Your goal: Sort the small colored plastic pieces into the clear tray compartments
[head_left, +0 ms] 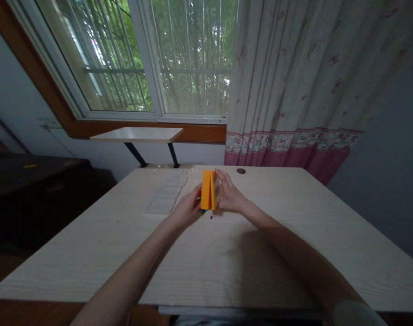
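Both my hands hold an orange-yellow box-like case (pixel 206 190) upright above the middle of the table. Its near side shows two flat parts with a narrow wedge-shaped gap between them. My left hand (pixel 189 204) grips it from the left, and small green bits show beside those fingers. On the right, my right hand (pixel 229 192) has its fingers curved around the far edge and side, where something clear or pale shows. What the case contains is hidden. A tiny dark red piece (pixel 211 217) is visible just below it.
A clear compartmented plastic tray (pixel 163 194) lies left of my hands on the pale wooden table (pixel 179 267). Behind it, a small raised shelf (pixel 141 133) stands on black legs. A round cable hole (pixel 241 171) is near the back edge, below the curtain (pixel 281 140).
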Available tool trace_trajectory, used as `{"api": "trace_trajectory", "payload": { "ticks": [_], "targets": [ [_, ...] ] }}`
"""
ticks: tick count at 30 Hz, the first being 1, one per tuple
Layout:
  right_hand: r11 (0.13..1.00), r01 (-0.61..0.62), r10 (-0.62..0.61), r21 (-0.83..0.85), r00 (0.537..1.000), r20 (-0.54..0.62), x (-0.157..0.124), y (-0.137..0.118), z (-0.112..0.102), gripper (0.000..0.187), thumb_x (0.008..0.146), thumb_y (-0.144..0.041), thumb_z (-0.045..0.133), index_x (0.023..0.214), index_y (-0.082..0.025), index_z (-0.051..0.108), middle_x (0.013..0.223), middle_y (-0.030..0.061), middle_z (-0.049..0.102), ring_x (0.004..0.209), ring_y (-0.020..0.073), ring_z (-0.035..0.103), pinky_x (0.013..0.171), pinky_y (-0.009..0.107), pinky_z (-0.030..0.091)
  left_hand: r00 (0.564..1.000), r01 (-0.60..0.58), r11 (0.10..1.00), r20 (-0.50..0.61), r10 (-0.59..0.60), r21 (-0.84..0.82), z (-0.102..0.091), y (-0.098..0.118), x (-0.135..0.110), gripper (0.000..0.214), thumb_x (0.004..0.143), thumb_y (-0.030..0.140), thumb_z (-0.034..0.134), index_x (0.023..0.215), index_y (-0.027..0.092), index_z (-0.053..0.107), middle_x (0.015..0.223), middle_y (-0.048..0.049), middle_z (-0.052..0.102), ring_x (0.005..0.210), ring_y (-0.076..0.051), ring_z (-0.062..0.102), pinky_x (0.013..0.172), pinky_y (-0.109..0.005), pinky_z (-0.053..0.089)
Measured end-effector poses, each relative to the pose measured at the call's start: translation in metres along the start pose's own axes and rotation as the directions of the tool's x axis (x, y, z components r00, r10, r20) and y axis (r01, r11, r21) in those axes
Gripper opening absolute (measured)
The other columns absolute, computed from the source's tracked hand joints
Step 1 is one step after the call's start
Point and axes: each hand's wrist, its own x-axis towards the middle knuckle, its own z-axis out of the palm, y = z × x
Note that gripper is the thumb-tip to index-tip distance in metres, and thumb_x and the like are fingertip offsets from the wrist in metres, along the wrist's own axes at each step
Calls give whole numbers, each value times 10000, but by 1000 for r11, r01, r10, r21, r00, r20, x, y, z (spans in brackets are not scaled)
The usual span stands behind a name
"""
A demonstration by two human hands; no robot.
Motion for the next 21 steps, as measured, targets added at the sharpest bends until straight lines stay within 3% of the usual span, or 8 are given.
{"api": "trace_trajectory", "payload": {
  "ticks": [3, 6, 8, 10, 14, 18, 21],
  "targets": [
    [999, -46, 46, -8, 998, -40, 2, -2, 0, 1142, 498, -330, 758, 1374, -235, 33, 1334, 131, 219, 1262, 288, 242, 1043, 472, 266, 998, 50, 981, 41, -43, -186, 5, 6, 1, 499, 742, 169, 499, 1232, 147, 404, 1111, -97, 584, 958, -188, 571, 802, -300, 476],
    [994, -100, 96, -39, 992, -84, 2, 0, 1, 1129, 510, -382, 755, 1379, -246, 48, 1332, 128, 178, 1256, 305, 225, 1034, 490, 267, 995, 92, 934, -1, -98, -344, -4, 6, 5, 324, 795, 250, 429, 1074, 118, 528, 1083, -104, 592, 973, -205, 565, 830, -336, 469],
    [989, -128, 120, -73, 987, -109, 3, -1, 3, 1105, 529, -407, 746, 1384, -257, 61, 1333, 126, 157, 1252, 324, 206, 1035, 513, 242, 988, 137, 888, -8, -157, -440, -9, 5, 7, 339, 813, 328, 411, 1050, 114, 525, 1055, -110, 599, 928, -216, 587, 779, -355, 496],
    [985, -131, 119, -110, 987, -113, 4, -4, 5, 1088, 542, -425, 738, 1389, -268, 73, 1332, 123, 157, 1246, 344, 193, 1036, 535, 209, 984, 147, 869, -18, -176, -472, -12, 4, 8, 409, 775, 380, 500, 1094, 124, 474, 1075, -120, 589, 911, -224, 598, 746, -358, 512],
    [985, -78, 71, -151, 996, -52, 8, -15, 4, 1080, 554, -515, 715, 1395, -269, 83, 1351, 119, 164, 1258, 346, 165, 1046, 535, 176, 979, 141, 912, -81, -185, -386, -18, 8, 10, 583, 691, 358, 639, 1167, 144, 380, 1057, -132, 598, 871, -218, 617, 741, -362, 519],
    [993, -88, 88, -78, 996, -3, 8, -14, -2, 1069, 587, -590, 663, 1396, -219, 70, 1383, 126, 153, 1280, 293, 163, 1061, 472, 208, 948, 245, 891, -100, -303, -383, -54, 19, 10, 766, 712, 381, 623, 1305, 189, 177, 879, -78, 655, 685, -190, 646, 580, -322, 537],
    [991, -136, 137, -12, 989, 55, 4, 3, -2, 747, 777, -549, 494, 1373, -228, 180, 1377, 108, 222, 1285, 238, 200, 1061, 445, 218, 885, 350, 863, -175, -432, -364, -95, 18, -5, 693, 701, 400, 632, 1269, 220, 278, 917, -72, 655, 682, -194, 651, 533, -289, 534]
  ]
}}
